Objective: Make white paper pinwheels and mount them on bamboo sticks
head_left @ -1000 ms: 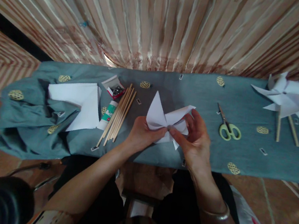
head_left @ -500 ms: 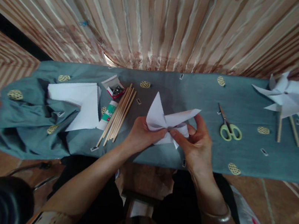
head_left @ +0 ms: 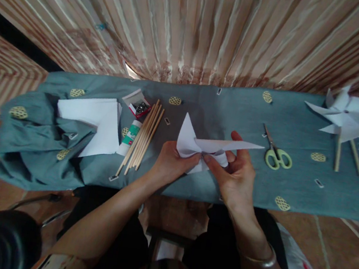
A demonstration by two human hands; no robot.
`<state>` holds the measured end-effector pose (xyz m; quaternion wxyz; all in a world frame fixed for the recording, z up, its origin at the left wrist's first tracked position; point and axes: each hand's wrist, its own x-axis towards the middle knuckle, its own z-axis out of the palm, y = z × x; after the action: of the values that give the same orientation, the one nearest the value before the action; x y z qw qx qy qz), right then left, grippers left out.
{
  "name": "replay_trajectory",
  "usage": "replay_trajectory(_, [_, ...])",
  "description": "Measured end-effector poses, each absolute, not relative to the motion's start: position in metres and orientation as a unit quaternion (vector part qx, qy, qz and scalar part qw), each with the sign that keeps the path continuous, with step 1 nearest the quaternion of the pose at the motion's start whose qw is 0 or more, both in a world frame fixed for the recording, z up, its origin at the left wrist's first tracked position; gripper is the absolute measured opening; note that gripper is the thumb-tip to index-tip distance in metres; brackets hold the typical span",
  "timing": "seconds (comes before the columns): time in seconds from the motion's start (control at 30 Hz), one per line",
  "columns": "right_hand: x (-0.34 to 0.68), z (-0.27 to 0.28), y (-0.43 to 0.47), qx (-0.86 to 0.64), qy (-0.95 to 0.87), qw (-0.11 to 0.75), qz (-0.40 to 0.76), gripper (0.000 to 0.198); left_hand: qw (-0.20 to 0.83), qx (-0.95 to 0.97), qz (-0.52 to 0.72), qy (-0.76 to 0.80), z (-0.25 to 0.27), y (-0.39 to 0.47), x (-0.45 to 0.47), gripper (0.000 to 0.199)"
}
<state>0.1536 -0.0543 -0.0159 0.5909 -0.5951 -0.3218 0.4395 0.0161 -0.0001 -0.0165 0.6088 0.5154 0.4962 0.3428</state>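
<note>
A white paper pinwheel (head_left: pixel 187 138), with its blades partly folded in, is held between both hands above the cloth. My left hand (head_left: pixel 172 162) grips its left side, thumb pressed near the centre. From the right, my right hand (head_left: pixel 236 170) pinches the middle with the thumb, close to the left thumb's tip, while its other fingers lie behind the paper. One long pointed blade sticks out to the right over the right hand's fingers. What lies under the thumbs at the centre is too small to make out.
Left of the hands lie wooden sticks (head_left: pixel 145 140), a glue stick (head_left: pixel 129 138), an opened box of metal pins (head_left: pixel 139 107) and white paper sheets (head_left: pixel 108 126). Green-handled scissors (head_left: pixel 277 156) rest to the right. Finished pinwheels (head_left: pixel 354 118) on sticks lie farther right on the green cloth (head_left: pixel 223 114).
The pinwheel's right blade has sprung outward and now points farther right. My right fingers have shifted slightly; both hands still hold the paper at its centre.
</note>
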Motion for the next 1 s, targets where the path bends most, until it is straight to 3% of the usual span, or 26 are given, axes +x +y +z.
replay_trajectory(0.37, [0.1531, -0.0174, -0.0553, -0.584, -0.320, 0.598, 0.446, 0.077, 0.652, 0.494, 0.363, 0.445, -0.0187, -0.0013, 0.0156, 0.029])
replay_trajectory(1.0, [0.1527, -0.0127, -0.0574, -0.607, -0.328, 0.577, 0.438, 0.072, 0.595, 0.579, 0.345, 0.437, -0.0148, -0.0018, 0.0104, 0.031])
